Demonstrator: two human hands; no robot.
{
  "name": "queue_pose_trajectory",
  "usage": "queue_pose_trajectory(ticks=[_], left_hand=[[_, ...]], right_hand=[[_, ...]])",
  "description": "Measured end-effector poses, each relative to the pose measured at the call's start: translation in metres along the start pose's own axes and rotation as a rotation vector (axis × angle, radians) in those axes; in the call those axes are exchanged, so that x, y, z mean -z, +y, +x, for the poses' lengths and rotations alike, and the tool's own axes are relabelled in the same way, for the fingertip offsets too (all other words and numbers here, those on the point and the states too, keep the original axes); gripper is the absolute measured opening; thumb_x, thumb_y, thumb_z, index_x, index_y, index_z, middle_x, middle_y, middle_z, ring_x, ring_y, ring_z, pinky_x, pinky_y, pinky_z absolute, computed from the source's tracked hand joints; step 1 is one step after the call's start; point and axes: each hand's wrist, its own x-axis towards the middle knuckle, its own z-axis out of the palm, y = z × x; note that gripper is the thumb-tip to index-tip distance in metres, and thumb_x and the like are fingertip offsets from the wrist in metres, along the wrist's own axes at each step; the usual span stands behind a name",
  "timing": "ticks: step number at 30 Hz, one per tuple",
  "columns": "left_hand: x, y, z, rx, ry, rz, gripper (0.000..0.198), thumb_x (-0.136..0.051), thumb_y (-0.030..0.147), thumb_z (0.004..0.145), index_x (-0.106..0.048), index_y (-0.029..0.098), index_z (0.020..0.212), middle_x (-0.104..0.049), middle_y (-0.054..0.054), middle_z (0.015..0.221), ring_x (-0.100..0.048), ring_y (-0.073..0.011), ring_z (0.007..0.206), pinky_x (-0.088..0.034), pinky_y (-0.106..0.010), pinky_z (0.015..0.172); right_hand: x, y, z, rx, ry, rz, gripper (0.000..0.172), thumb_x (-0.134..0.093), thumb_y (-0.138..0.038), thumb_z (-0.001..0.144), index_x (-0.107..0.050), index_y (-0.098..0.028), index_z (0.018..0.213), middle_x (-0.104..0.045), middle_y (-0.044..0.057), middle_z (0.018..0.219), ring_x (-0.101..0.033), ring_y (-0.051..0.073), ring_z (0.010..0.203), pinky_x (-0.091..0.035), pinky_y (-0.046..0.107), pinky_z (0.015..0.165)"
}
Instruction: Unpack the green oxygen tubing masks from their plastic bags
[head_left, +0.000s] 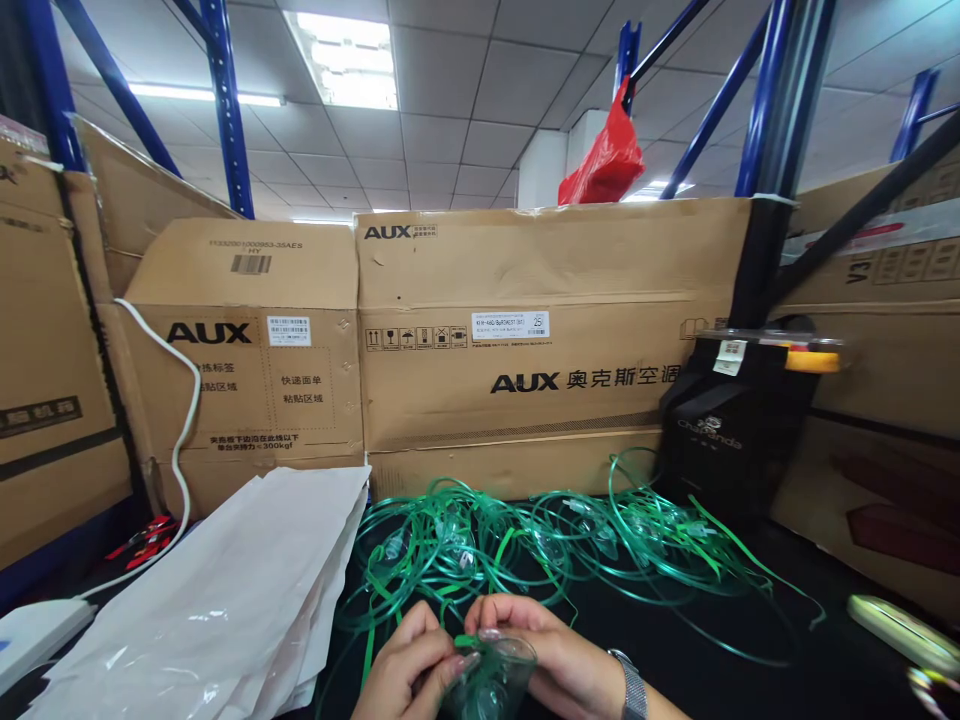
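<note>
Low in the middle of the view, I hold a clear, green-tinted plastic mask between both hands. My left hand is closed on its left side, thumb and fingers pinching near a green strap at the upper edge. My right hand, with a watch on the wrist, grips the upper right side, fingers bent over the strap. The mask's lower part runs out of the frame. Just beyond my hands lies a tangle of green tubing with green straps and several clear plastic pieces among the loops.
White plastic bags are stacked on the left, near a white cable. Behind stand cardboard boxes. A black bag hangs by the right post. A pale green object lies at right on the black table surface.
</note>
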Motion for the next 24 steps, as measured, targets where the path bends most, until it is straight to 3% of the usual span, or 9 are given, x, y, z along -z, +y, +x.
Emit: queue_pose_trajectory(ticks=[9, 15, 18, 24], left_hand=[[-0.004, 0.007, 0.002, 0.052, 0.026, -0.129, 0.033, -0.039, 0.037, 0.085, -0.055, 0.018, 0.064, -0.048, -0.001, 0.066, -0.050, -0.0146, 0.064, -0.040, -0.022, 0.060], [-0.014, -0.001, 0.001, 0.245, 0.191, -0.381, 0.043, -0.044, 0.055, 0.077, -0.056, 0.019, 0.058, -0.047, 0.000, 0.063, -0.048, -0.0124, 0.053, -0.038, -0.020, 0.043], [-0.015, -0.001, 0.001, 0.355, 0.183, -0.519, 0.043, -0.049, 0.058, 0.072, -0.056, 0.018, 0.060, -0.046, 0.002, 0.061, -0.042, -0.0083, 0.041, -0.030, -0.017, 0.031], [-0.016, 0.004, 0.004, 0.464, 0.171, -0.672, 0.048, -0.055, 0.065, 0.062, -0.053, 0.017, 0.063, -0.043, 0.008, 0.044, -0.034, -0.0037, 0.029, -0.027, -0.014, 0.027]], right_hand=[[0.000, -0.001, -0.001, -0.053, 0.048, -0.053, 0.033, -0.074, -0.036, 0.063, -0.050, -0.014, 0.062, -0.044, -0.005, 0.057, -0.035, 0.005, 0.051, -0.023, 0.019, 0.050], [-0.001, -0.004, 0.002, 0.040, 0.059, -0.083, 0.027, -0.069, -0.029, 0.067, -0.048, -0.015, 0.058, -0.046, -0.005, 0.051, -0.040, 0.006, 0.047, -0.029, 0.020, 0.050], [0.000, -0.006, 0.002, 0.072, 0.051, -0.082, 0.025, -0.067, -0.029, 0.069, -0.049, -0.015, 0.059, -0.049, -0.004, 0.051, -0.043, 0.007, 0.047, -0.031, 0.020, 0.050], [0.001, -0.008, 0.004, 0.119, 0.018, -0.100, 0.029, -0.064, -0.029, 0.073, -0.046, -0.015, 0.054, -0.051, -0.002, 0.052, -0.048, 0.009, 0.049, -0.032, 0.022, 0.052]])
